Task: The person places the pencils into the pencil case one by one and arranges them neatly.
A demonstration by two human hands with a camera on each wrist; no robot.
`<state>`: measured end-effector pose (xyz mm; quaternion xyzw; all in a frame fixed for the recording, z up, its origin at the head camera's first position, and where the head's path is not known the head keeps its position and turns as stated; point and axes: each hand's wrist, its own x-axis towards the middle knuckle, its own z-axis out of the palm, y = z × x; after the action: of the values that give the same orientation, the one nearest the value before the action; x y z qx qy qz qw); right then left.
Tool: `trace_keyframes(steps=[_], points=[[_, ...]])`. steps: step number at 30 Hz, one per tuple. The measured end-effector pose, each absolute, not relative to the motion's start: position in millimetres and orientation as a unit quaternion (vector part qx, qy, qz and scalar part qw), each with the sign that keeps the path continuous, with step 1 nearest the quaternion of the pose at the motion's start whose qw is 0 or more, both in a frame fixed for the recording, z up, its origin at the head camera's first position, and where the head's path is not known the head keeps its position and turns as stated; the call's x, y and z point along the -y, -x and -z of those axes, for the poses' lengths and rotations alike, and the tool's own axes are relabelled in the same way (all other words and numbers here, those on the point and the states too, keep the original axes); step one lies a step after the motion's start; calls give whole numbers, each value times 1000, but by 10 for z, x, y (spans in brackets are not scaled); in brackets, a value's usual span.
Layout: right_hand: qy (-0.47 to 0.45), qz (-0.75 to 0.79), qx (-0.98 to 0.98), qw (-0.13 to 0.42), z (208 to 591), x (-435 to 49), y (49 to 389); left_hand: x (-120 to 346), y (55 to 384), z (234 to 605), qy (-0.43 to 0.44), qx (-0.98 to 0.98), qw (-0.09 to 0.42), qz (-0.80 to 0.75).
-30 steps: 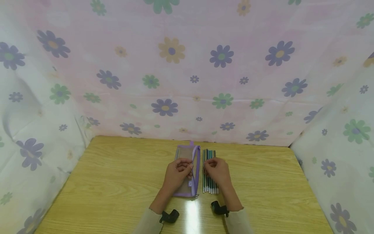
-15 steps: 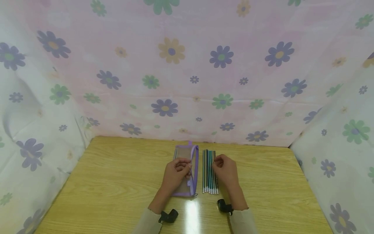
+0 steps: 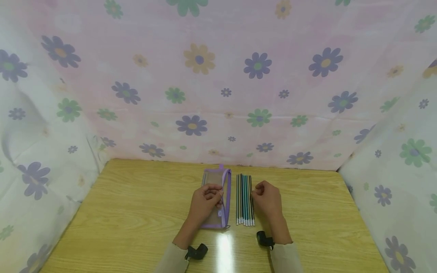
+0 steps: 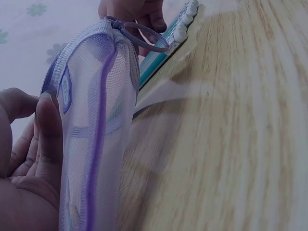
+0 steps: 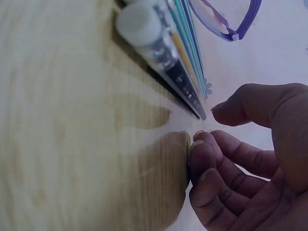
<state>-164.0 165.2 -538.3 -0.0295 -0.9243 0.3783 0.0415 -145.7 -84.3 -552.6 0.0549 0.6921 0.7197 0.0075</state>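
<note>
A purple-edged mesh zipper pouch (image 3: pixel 229 201) lies on the table, its long zip side facing right and gaping. My left hand (image 3: pixel 205 201) pinches the upper edge of that opening between thumb and fingertips; the left wrist view shows the pouch (image 4: pixel 98 120) held with its mouth spread. Just right of it, several striped pencils (image 3: pixel 244 201) lie side by side, white eraser ends toward me. My right hand (image 3: pixel 269 199) is beside the rightmost pencil. In the right wrist view, thumb and loosely bent fingers stand apart with nothing between them, near a dark pencil (image 5: pixel 180 79).
The wooden table (image 3: pixel 146 201) extends to both sides of the pouch and pencils. A flowered cloth (image 3: pixel 218 102) hangs behind it and along both sides. A small ring (image 4: pixel 144 36) hangs from the zip end of the pouch. Black wrist cameras (image 3: pixel 198 251) sit at both cuffs.
My right hand has moved right, from over the pencils to beside them. My left hand keeps its pinch on the pouch, which has shifted slightly left.
</note>
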Motion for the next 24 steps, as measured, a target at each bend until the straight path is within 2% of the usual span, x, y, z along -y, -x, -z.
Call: trace_keyframes(steps=[8, 24], points=[[38, -363, 931, 14, 5395, -1654, 1628, 840, 1450, 5502, -52, -690, 14, -722], [44, -355, 934, -1, 5328, -1645, 1601, 838, 1452, 5517, -58, -692, 12, -720]])
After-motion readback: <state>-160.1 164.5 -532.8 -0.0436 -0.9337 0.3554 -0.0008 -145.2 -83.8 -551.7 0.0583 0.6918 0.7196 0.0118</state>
